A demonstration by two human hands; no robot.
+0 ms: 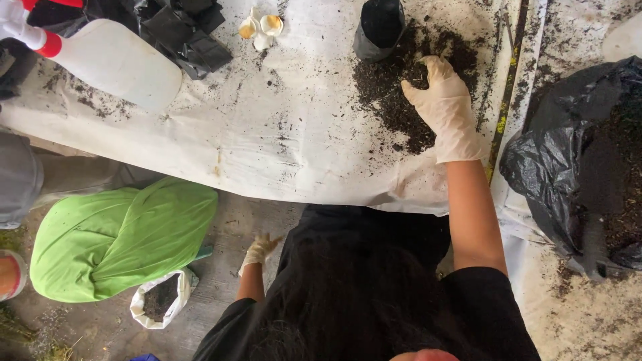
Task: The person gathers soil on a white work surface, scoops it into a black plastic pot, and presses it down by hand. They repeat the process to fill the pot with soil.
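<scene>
Gloved, my right hand (445, 107) rests curled on the dark soil pile (394, 100) on the white table sheet (281, 147), fingers closing round a clump. My left hand (259, 251) hangs below the table edge, fingers loosely spread, holding nothing. I see a small black grow bag (380, 28) just beyond the soil.

The right hand (443, 107) wore a cream glove and lay on dark brown soil (394, 100), and the left hand (259, 250) wore the same cream. The table (267, 147) cover was white with dark specks. The small pot bag (378, 28) was black, and the cloth bundle (124, 237) was bright green.
</scene>
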